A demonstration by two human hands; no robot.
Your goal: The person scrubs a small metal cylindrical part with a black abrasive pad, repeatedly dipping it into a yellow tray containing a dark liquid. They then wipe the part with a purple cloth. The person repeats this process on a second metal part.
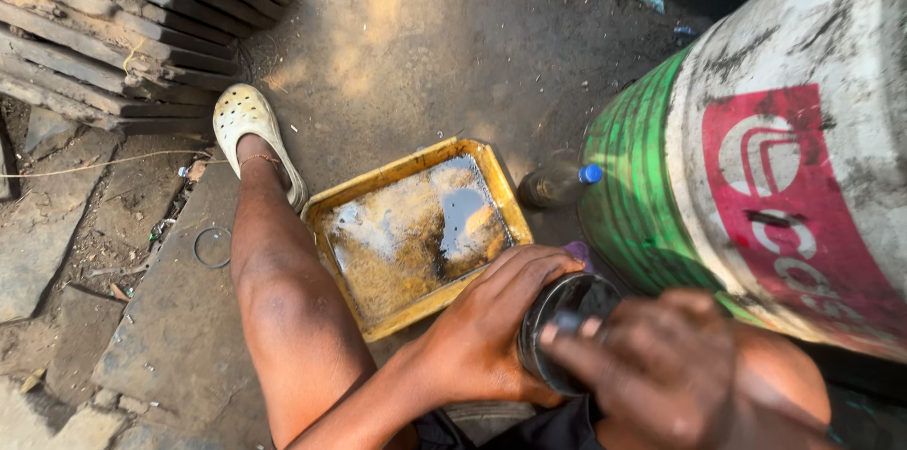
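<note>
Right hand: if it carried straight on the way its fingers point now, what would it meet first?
The right hand points left into the dark round container that the left hand grips. Its fingertips already look to be at the rim, so that comes first, though motion blur leaves contact unclear.

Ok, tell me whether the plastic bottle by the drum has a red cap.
No, the bottle lying beside the green drum has a blue cap.
</note>
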